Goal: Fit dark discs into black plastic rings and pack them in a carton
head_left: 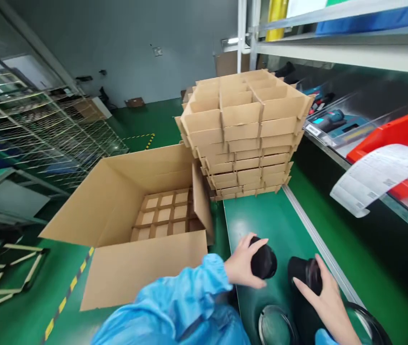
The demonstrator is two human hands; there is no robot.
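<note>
My left hand grips a black cylindrical part, holding it above the green workbench. My right hand has its fingers on the side of a second black round part, which rests low near the bench's right edge. Left of the bench stands an open cardboard box with a cardboard grid divider inside it. Its cells look bare. A tall stack of cardboard grid dividers sits on the far end of the bench. Two round rings lie at the bottom of the view, partly cut off.
A blue sleeve covers my left arm. Shelving on the right holds a power tool in a clear tray, a red bin and a hanging printed sheet. A wire rack stands on the left, above green floor with yellow-black tape.
</note>
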